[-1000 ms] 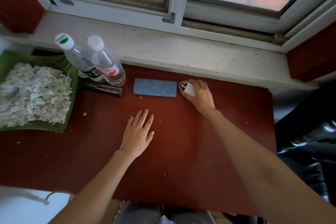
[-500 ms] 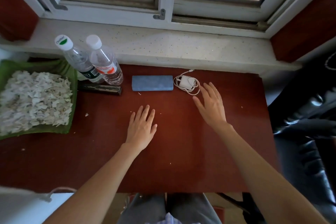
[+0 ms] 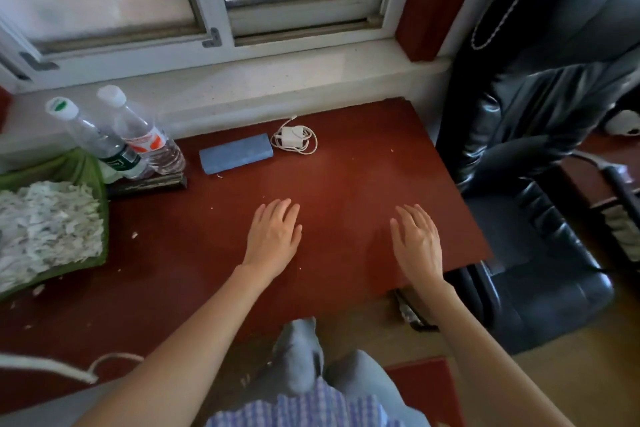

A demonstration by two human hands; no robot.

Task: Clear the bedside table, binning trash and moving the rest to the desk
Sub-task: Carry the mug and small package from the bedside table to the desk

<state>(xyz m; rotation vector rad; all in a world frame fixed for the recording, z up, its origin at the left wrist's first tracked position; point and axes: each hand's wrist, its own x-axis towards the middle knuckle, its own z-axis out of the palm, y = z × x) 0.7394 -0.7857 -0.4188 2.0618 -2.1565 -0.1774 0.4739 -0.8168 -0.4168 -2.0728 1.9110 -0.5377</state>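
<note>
Resting flat with fingers spread, your left hand [image 3: 275, 236] and right hand [image 3: 417, 241] hold nothing on the red-brown wooden desk [image 3: 346, 184]. Up-frame lie the white charger with coiled cable [image 3: 293, 138], blue rectangular case [image 3: 236, 153] and two clear plastic bottles [image 3: 131, 139]. Those look delivered; the bedside table is out of view, so what remains you can't tell.

We can read no text anywhere. The two bottles' labels [image 3: 149, 143] and the green-marked cap [image 3: 61, 105] are too blurred.
</note>
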